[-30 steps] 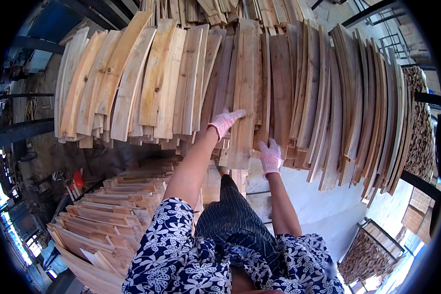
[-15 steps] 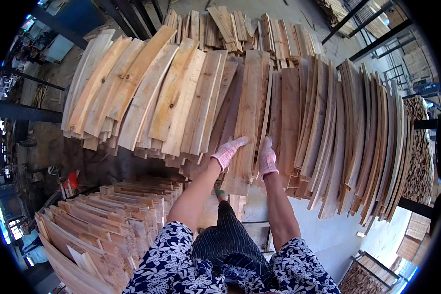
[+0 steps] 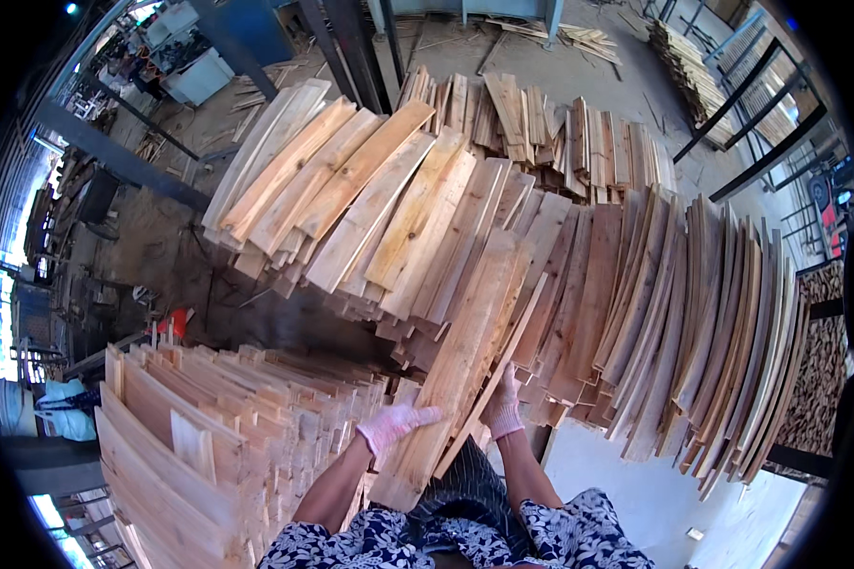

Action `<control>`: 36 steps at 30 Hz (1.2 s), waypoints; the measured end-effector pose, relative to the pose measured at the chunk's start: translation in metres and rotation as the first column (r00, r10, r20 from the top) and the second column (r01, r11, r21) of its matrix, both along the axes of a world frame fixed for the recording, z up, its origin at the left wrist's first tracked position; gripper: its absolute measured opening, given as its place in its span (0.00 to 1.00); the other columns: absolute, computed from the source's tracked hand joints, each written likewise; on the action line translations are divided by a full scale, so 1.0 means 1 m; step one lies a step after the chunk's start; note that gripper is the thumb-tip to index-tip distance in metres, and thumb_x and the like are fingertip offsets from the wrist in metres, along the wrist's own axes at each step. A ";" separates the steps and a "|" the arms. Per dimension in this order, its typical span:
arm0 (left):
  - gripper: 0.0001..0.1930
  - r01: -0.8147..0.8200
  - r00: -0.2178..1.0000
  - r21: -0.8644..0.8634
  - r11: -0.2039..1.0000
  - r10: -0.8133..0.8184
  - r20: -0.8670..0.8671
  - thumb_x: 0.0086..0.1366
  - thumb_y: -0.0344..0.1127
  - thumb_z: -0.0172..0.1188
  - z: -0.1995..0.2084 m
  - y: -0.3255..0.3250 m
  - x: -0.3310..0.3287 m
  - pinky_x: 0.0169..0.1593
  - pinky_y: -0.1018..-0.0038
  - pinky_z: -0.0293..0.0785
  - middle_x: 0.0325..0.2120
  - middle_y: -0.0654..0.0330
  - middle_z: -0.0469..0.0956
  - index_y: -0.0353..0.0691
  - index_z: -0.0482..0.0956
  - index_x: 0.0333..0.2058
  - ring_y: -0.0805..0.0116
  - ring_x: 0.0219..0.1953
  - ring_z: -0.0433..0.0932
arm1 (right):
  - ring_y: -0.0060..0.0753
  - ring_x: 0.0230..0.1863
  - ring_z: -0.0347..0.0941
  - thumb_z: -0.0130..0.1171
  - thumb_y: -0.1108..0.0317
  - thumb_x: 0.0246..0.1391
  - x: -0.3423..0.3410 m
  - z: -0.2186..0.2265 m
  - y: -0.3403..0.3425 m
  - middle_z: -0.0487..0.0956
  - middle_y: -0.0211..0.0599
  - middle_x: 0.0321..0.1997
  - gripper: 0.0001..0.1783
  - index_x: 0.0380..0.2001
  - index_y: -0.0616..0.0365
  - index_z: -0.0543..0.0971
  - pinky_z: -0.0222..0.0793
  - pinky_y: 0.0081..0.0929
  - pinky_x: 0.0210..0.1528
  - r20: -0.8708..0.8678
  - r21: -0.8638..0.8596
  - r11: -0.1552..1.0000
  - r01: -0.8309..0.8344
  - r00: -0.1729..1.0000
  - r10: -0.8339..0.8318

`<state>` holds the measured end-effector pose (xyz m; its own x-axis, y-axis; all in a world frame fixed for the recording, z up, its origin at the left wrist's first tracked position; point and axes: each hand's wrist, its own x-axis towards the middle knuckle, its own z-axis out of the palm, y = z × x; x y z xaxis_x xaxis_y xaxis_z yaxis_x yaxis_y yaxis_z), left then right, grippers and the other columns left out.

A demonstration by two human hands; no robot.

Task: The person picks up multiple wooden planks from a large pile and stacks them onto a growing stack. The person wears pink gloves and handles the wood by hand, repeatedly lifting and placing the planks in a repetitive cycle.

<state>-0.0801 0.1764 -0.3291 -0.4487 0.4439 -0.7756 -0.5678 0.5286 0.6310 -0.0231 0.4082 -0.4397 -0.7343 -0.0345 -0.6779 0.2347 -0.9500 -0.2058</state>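
Note:
A few wooden boards (image 3: 470, 351), the top one broad and pale with a rough bark edge, slant from the pile toward my body. My left hand (image 3: 397, 431), in a pink-white knit glove, is closed on their left side, with a digit lying over the top face. On the opposite side my right hand (image 3: 505, 406), gloved alike, grips the edge; its fingers are partly hidden beneath a thin board. The far ends of the held boards overlap the row of stacked planks (image 3: 598, 275).
Lower left stands another stack of boards (image 3: 180, 408). Lighter planks (image 3: 351, 209) lie at the far left of the pile, with shorter ones (image 3: 598, 142) behind. Dark metal posts (image 3: 346, 47) rise at the back. A red object (image 3: 176, 322) is at left.
Both hands have drawn the boards off the pile toward my body, and their near ends have swung left. The view has shifted too, showing more floor at the back.

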 end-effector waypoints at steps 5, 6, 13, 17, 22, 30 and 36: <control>0.51 0.039 0.999 -0.031 0.999 -0.040 -0.037 0.58 0.57 0.74 0.087 0.012 -0.012 0.64 0.67 0.68 0.60 0.47 0.74 0.31 0.59 0.68 0.61 0.61 0.73 | 0.51 0.64 0.71 0.49 0.28 0.62 -0.014 0.046 -0.026 0.73 0.47 0.67 0.47 0.69 0.55 0.66 0.67 0.51 0.68 -0.033 0.101 0.995 0.024 0.999 -0.020; 0.50 -0.021 0.995 0.029 0.999 0.023 -0.100 0.58 0.56 0.74 0.082 0.000 -0.006 0.64 0.67 0.69 0.59 0.48 0.74 0.31 0.59 0.68 0.61 0.61 0.73 | 0.51 0.64 0.72 0.48 0.28 0.63 -0.022 0.068 -0.029 0.73 0.47 0.67 0.47 0.70 0.55 0.66 0.68 0.51 0.68 -0.063 0.086 0.996 -0.003 0.998 0.009; 0.57 -0.250 0.849 0.477 0.843 0.427 -0.311 0.54 0.55 0.77 0.165 -0.055 0.027 0.69 0.64 0.62 0.61 0.46 0.71 0.32 0.52 0.71 0.57 0.65 0.69 | 0.44 0.61 0.71 0.47 0.28 0.64 -0.066 0.209 -0.039 0.72 0.46 0.65 0.46 0.69 0.56 0.66 0.69 0.45 0.65 -0.242 0.496 0.863 -0.097 0.939 0.245; 0.64 -0.287 0.767 0.387 0.876 0.452 -0.455 0.50 0.61 0.77 0.269 -0.092 0.066 0.70 0.64 0.61 0.65 0.44 0.66 0.30 0.49 0.72 0.57 0.68 0.65 | 0.44 0.61 0.72 0.50 0.38 0.67 -0.133 0.185 -0.020 0.67 0.53 0.68 0.46 0.74 0.57 0.50 0.77 0.42 0.60 -0.472 0.867 0.143 0.477 0.695 0.542; 0.54 -0.344 0.417 0.679 0.648 0.754 -0.508 0.58 0.60 0.72 0.256 -0.163 0.170 0.64 0.69 0.69 0.57 0.43 0.73 0.28 0.55 0.69 0.57 0.60 0.72 | 0.48 0.70 0.64 0.47 0.26 0.61 -0.144 0.314 -0.175 0.59 0.55 0.72 0.56 0.75 0.52 0.41 0.68 0.50 0.71 -0.591 0.610 0.252 0.751 0.220 0.776; 0.52 -0.632 -0.123 0.676 0.379 0.812 -0.570 0.57 0.62 0.72 0.313 -0.281 0.421 0.59 0.68 0.73 0.51 0.47 0.78 0.26 0.61 0.66 0.62 0.56 0.77 | 0.37 0.62 0.64 0.44 0.23 0.62 0.113 0.469 -0.441 0.67 0.38 0.60 0.46 0.62 0.54 0.65 0.65 0.39 0.68 -0.692 0.706 0.658 -0.262 -0.056 0.720; 0.54 -0.838 -0.223 0.524 0.152 0.781 -0.583 0.54 0.64 0.73 0.341 -0.367 0.480 0.58 0.69 0.75 0.51 0.47 0.79 0.25 0.64 0.65 0.63 0.54 0.79 | 0.39 0.64 0.69 0.54 0.26 0.56 0.164 0.441 -0.605 0.70 0.41 0.66 0.50 0.69 0.52 0.65 0.67 0.41 0.67 -0.707 0.588 0.276 -0.760 -0.318 0.631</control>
